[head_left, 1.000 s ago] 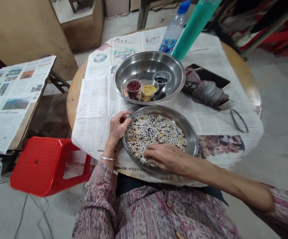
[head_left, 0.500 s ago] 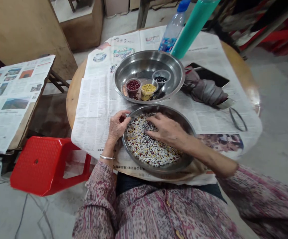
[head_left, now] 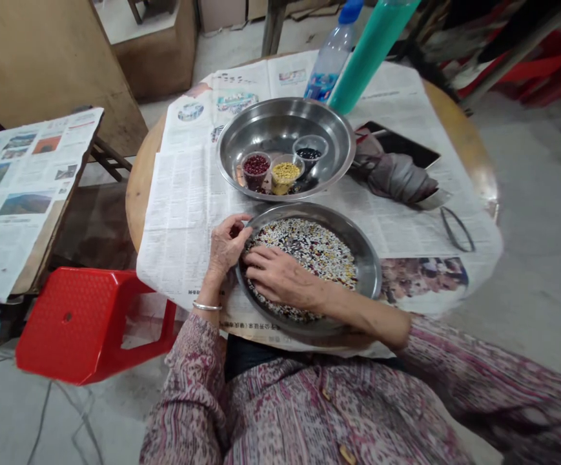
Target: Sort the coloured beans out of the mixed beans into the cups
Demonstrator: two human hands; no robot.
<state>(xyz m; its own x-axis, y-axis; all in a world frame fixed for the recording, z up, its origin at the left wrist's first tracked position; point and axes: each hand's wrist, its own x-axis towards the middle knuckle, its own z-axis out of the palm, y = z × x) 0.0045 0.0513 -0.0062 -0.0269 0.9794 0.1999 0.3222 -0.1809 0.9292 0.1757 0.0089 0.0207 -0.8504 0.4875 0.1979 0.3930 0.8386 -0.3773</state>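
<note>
Your right hand (head_left: pixel 280 276), fingers flat and spread, has slid toward 9 o'clock over the mixed beans (head_left: pixel 316 248) in the steel plate (head_left: pixel 370 271), at 12 o'clock from you. Your left hand (head_left: pixel 224 247) stays curled at the rim; you cannot tell whether its fingers hold anything.

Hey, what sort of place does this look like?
Probably a plain home workroom or utility room: a steel pan of mixed grains sits on a round table spread with newspaper, with a red plastic stool beside it and a bare concrete floor.
</note>
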